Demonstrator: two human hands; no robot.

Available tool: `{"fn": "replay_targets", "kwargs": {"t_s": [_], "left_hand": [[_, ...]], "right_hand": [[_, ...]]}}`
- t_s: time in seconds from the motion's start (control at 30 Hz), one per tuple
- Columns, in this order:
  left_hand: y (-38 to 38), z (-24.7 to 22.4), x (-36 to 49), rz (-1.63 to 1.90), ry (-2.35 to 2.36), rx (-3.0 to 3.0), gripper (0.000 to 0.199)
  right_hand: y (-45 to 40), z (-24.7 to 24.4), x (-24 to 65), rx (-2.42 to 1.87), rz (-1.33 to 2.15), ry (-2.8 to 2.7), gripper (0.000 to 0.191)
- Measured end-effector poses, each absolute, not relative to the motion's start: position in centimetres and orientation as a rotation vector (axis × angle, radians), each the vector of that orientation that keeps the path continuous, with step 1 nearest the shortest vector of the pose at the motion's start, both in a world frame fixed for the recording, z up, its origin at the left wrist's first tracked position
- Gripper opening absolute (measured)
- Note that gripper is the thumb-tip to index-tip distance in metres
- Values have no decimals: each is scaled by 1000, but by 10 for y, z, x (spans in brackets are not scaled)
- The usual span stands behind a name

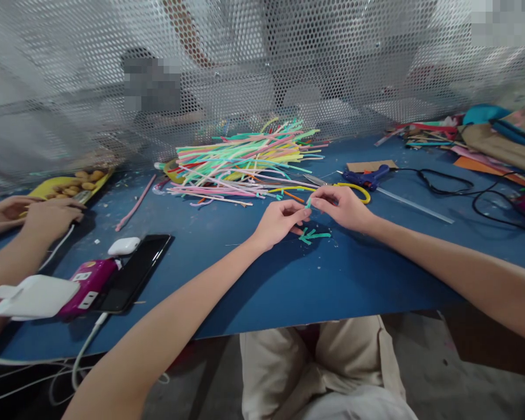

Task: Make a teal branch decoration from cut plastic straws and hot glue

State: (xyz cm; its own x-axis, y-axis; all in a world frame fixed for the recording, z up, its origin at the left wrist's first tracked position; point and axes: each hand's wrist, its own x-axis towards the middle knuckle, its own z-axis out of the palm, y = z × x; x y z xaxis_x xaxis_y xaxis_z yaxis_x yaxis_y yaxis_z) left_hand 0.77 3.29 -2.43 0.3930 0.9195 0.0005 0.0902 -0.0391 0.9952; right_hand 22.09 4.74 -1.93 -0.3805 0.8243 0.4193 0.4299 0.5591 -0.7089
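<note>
1. Hands: left hand [279, 224] and right hand [342, 206] meet over the blue desk [254, 303], fingertips nearly touching.
2. Left grip: thumb and fingers pinched on a small green piece [308, 203], no visible gap. Other fingers curled under.
3. Right grip: thumb and forefinger pinched at the same piece from the other side, back of the hand up. Exact contact too small to make out.
4. Piece location: between both sets of fingertips, above the desk surface.
5. Branched green stem [314, 235] lies flat on the desk, just below the hands on the wearer's side.
6. Pile of pastel stems [245, 160] sits beyond the left hand, against the perforated metal screen [227, 87].
7. Blue glue gun [367, 177] past the right hand; yellow scissors handle [364, 193] just beside it, clear stick [415, 205] slanting off to the right.
8. Left side: black phone [135, 274], white case [123, 246] and purple power strip [91, 283] close together.
9. Far left: co-worker's hands [48, 219] near a yellow plate [48, 188] of brown lumps.
</note>
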Motion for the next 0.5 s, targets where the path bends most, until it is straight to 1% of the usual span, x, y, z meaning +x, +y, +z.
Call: {"fn": "replay_targets", "kwargs": {"t_s": [0.1,0.17,0.2,0.3,0.37,0.5], "left_hand": [[35,-22,7,943,978,1443,39],[36,-19,5,991,996,1442,38],[37,-19,5,1010,1003,1447,37],[41,-19,3,1083,1020,1455,37],[43,-20,1,1140,1028,1445,38],[47,-22,0,1208,1034,1420,38]], "right_hand": [[60,-13,239,-1058,151,-2327,31],[72,-14,254,-1185,-10,-2412,33],[77,-16,261,-1249,-37,-2433,37],[88,-25,277,-1475,-48,-2497,57],[91,-30,282,-1531,-18,-2534,55],[91,-30,285,-1543,7,-2517,42]]}}
